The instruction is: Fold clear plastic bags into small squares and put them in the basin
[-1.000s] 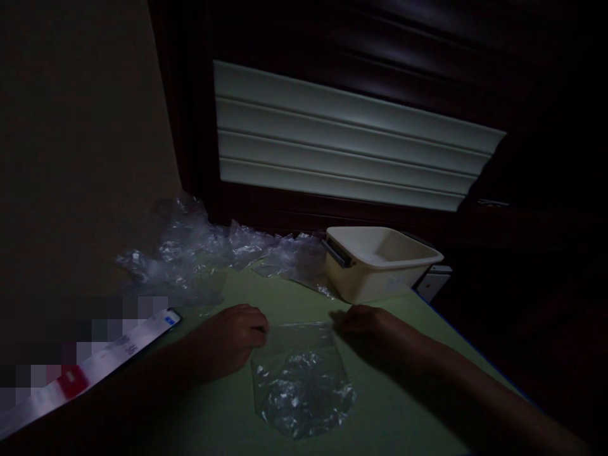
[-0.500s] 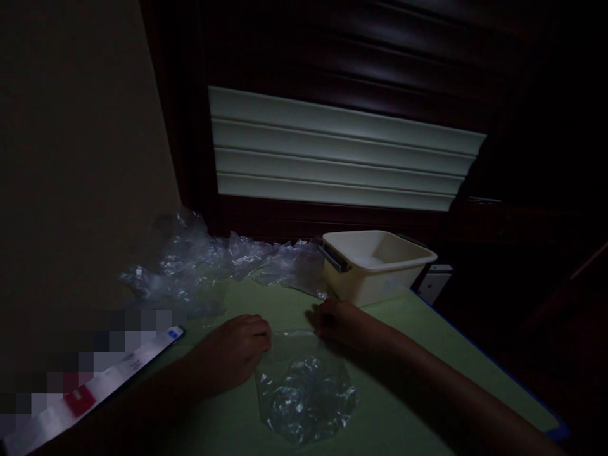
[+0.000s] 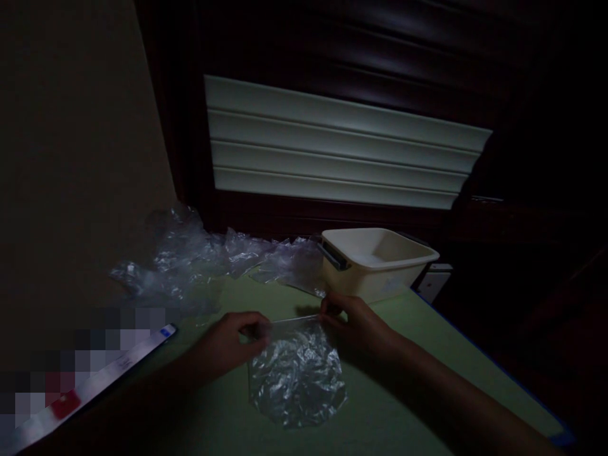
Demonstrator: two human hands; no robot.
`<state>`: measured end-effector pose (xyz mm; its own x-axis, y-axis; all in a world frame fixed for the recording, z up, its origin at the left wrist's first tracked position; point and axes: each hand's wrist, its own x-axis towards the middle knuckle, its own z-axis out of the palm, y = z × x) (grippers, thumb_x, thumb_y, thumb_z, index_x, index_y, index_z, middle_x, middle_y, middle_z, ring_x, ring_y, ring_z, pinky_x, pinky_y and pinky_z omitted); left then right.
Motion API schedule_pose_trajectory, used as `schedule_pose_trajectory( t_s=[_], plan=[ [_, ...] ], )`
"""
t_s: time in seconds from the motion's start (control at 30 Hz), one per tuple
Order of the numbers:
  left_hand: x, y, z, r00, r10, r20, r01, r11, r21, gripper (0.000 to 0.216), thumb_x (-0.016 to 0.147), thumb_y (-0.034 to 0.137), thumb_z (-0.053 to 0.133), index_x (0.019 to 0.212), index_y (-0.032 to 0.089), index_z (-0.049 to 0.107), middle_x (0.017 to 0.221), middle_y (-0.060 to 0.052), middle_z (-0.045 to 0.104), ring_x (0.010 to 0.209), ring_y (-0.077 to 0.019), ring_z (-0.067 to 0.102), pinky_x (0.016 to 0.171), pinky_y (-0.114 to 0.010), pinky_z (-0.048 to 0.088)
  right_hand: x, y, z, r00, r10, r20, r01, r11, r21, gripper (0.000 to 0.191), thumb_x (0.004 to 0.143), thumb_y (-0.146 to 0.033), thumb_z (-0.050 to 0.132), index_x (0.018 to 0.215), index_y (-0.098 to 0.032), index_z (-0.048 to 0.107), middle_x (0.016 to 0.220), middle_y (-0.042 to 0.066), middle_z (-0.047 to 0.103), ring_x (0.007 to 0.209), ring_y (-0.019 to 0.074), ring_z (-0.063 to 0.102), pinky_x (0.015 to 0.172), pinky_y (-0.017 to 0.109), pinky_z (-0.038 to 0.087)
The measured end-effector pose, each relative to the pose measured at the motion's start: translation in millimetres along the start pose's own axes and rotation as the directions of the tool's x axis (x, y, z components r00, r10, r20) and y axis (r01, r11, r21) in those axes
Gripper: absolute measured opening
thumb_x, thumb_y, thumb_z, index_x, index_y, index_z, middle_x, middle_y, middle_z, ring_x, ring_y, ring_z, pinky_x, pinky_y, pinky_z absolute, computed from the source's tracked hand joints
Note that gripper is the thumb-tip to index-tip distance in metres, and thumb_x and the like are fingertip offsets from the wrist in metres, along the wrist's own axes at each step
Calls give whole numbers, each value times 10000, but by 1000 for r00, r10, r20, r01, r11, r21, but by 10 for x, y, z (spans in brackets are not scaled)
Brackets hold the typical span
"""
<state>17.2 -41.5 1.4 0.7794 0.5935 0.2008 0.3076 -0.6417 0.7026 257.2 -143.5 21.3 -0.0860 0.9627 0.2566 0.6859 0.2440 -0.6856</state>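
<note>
A clear plastic zip bag (image 3: 297,377) with crumpled clear plastic inside hangs just over the green table (image 3: 389,405). My left hand (image 3: 228,345) pinches the left end of the bag's top strip. My right hand (image 3: 358,326) pinches the right end of that strip. Both hands are closed on the bag and hold its top edge taut between them. The room is dim.
A heap of crumpled clear plastic (image 3: 190,259) lies at the table's far left. A cream plastic tub (image 3: 375,263) with a dark handle stands at the far right. A phone with a lit screen (image 3: 95,380) lies at the left. The table's blue edge (image 3: 560,437) runs along the right.
Both hands have lifted the bag's top strip off the table and drawn it taut. The right hand moved left and up along the strip. The bag now hangs fuller.
</note>
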Motion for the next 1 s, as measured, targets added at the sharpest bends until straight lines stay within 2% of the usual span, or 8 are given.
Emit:
schedule_pose_trajectory(
  t_s=[0.07,0.13,0.2,0.27,0.37,0.47,0.63,1.0],
  plan=[
    [24,-6,-14,1000,-2,2,2,1000,-3,195,756,307,508,730,148,618,714,-19,644,694,-176,595,656,-270,462,1,37,13,999,40,-12,-39,996,85,85,831,-228,583,864,-166,534,770,42,606,703,164,577,592,266,433],
    [36,-28,-21,1000,-5,-8,5,1000,-1,205,765,321,500,731,152,612,711,-12,637,685,-169,586,643,-263,457,2,104,26,994,105,18,-107,968,225,296,768,-271,666,998,-166,512,809,43,617,719,169,587,595,267,454],
    [38,-55,-22,1000,-10,-16,10,1000,4,205,767,328,499,732,157,606,706,-7,627,680,-165,577,636,-260,454,3,178,34,981,156,119,-188,917,352,461,705,-309,723,1073,-161,487,842,47,630,744,174,602,624,279,476],
    [36,-68,-24,1000,-15,-20,15,1000,10,209,769,336,499,726,159,602,700,-6,620,675,-166,572,632,-261,454,8,236,39,963,171,209,-242,888,391,430,677,-320,738,1008,-149,521,829,41,635,748,173,608,646,288,481],
    [33,-45,-40,1000,-26,-16,26,999,18,221,772,344,498,749,158,614,702,-10,621,672,-168,571,628,-263,458,21,280,42,956,189,223,-258,903,342,256,674,-289,723,798,-146,550,726,11,608,675,151,581,609,274,458],
    [25,9,-78,999,-35,3,35,999,23,219,758,342,527,825,166,639,732,-5,638,693,-170,581,638,-256,465,36,294,43,959,203,199,-257,918,301,197,686,-257,691,698,-152,525,644,-13,564,603,128,540,564,258,422],
    [17,24,-122,999,-23,30,21,999,48,246,682,315,603,876,173,658,768,6,649,729,-176,591,673,-255,470,44,302,39,965,200,168,-238,938,250,177,683,-219,678,660,-155,515,599,-33,524,549,109,502,519,237,377],
    [28,-61,-75,991,131,2,-129,981,147,149,743,134,507,772,155,651,771,-18,663,711,-152,624,669,-243,482,13,247,56,988,108,113,-124,981,147,47,724,-106,619,709,-138,588,656,9,593,615,128,541,557,252,406]
  ],
)
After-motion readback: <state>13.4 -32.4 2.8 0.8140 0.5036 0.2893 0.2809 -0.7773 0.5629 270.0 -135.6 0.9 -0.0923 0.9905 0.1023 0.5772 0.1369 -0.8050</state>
